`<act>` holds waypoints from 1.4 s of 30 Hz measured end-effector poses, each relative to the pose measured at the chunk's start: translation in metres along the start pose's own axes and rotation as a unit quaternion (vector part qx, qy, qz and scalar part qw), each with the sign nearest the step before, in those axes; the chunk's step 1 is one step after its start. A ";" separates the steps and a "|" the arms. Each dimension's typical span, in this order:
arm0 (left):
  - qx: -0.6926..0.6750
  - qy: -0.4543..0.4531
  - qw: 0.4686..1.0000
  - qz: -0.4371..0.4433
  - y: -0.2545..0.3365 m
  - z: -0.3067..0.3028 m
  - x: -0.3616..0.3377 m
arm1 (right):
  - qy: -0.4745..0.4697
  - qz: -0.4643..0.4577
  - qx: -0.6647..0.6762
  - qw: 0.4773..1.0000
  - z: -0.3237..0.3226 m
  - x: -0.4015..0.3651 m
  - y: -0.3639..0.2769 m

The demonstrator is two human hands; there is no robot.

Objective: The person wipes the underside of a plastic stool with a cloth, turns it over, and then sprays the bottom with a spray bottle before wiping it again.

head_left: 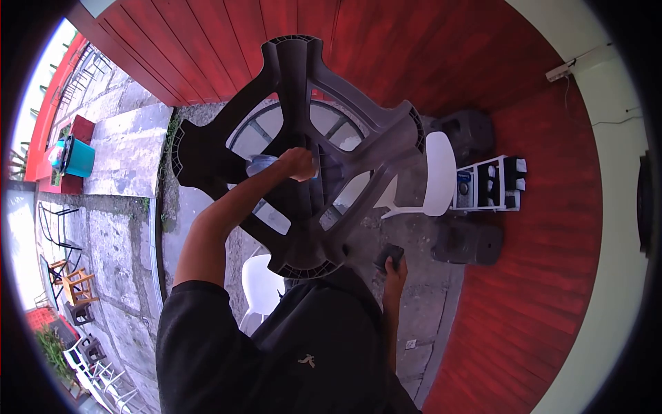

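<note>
Stone-paved patio w/ red plank walls round it. The white chair (439, 172) is your ref. The dark grey table (303, 90) sits just beside that chair, on the paving side, touching or nearly so, w/ its underside turned to you.

Your left hand (298, 164) is at the table's hub, closed round a pale bluish thing (262, 165); can't tell what it is. Your right hand (394, 268) is near the chair, on your body's side of it, fist closed on a small dark object (388, 255).

Looks like moulded plastic: stiff, ribbed, prob. bulky more than heavy. The round top (265, 127) shines like glass, so treat it as fragile. Best grip is a cross arm close to the hub, or the ring.

The four arms splay flat across the view. The post's long axis seems to point straight at you.
</note>
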State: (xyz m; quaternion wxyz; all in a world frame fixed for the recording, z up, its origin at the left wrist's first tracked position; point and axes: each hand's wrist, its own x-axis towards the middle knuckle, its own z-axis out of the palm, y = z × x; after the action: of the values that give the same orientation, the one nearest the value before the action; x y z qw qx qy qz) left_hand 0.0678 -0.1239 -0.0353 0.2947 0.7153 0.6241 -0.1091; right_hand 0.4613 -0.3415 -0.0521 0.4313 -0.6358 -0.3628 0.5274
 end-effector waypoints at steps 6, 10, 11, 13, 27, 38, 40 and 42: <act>0.072 -0.003 0.997 0.021 -0.014 0.013 -0.003 | -0.019 -0.008 -0.023 1.000 0.002 0.006 0.007; 0.131 -0.008 0.991 0.019 -0.019 0.008 -0.013 | -0.027 0.007 -0.026 0.999 0.003 0.011 0.000; 0.155 -0.012 0.988 0.019 -0.021 0.009 -0.015 | -0.026 0.004 -0.029 0.999 0.002 0.011 -0.001; 0.151 0.014 0.988 -0.004 -0.028 0.016 -0.003 | -0.025 -0.018 -0.048 0.998 -0.002 0.017 0.008; -0.163 0.296 0.915 -0.220 -0.045 -0.018 0.014 | -0.034 -0.031 -0.008 0.999 -0.009 0.030 0.012; -0.220 0.334 0.886 -0.234 -0.042 -0.014 0.001 | -0.065 0.014 0.005 0.998 -0.014 0.043 0.001; -0.197 0.374 0.881 -0.211 -0.041 -0.006 0.008 | -0.069 0.022 0.005 0.997 -0.012 0.043 -0.008; -0.191 0.398 0.875 -0.200 -0.040 0.000 0.011 | -0.077 0.022 0.001 0.997 -0.013 0.045 -0.010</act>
State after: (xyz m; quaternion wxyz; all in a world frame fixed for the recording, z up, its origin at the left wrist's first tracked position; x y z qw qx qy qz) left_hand 0.0319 -0.1129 -0.0523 0.1241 0.4884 0.8269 0.2495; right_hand 0.4821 -0.2989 -0.0581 0.3912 -0.6009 -0.3806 0.5840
